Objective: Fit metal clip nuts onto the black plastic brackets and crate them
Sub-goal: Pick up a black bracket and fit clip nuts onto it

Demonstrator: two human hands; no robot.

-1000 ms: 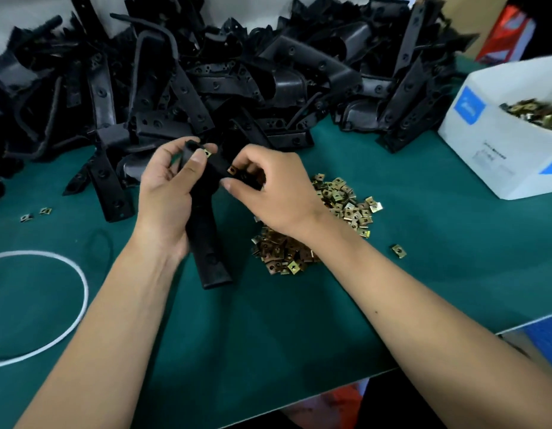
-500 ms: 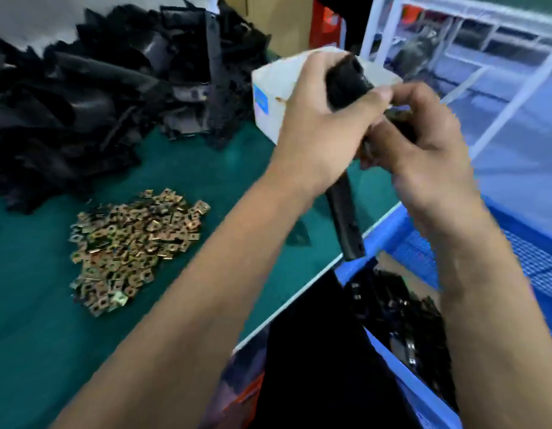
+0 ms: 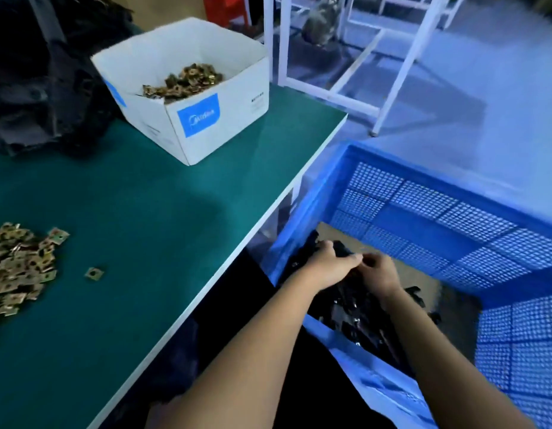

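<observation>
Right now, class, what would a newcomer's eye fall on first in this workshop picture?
First, the bright blue crate beside the table, where the left hand and right hand reach in, holding a black bracket. Next, the white box of clip nuts at the back of the green table.

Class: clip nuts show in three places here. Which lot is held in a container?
The clip nuts in the white cardboard box. The pile and the single nut lie loose on the green table.
</observation>
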